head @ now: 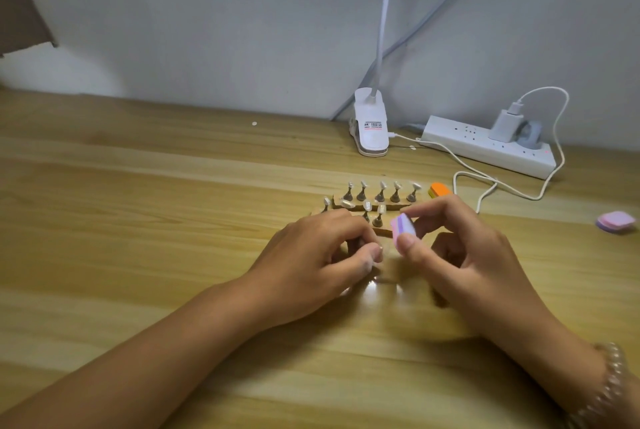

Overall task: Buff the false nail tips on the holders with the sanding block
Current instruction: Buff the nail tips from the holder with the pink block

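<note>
Materials and finishes
Worktop (173, 169): glossy wood-grain; holders (381, 194): dark metal stems, wooden base; sanding block (401, 226): matt pink-purple foam; power strip (485, 148): smooth white plastic

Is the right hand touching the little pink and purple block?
Touching. The head view shows the right hand pinching the block between thumb and fingers.

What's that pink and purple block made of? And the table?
Sanding block: probably foam, in pink and purple layers, with a matte white face. Table: wood or wood-look laminate, going by its grain streaks; smooth and slightly glossy, since it reflects light.
</note>
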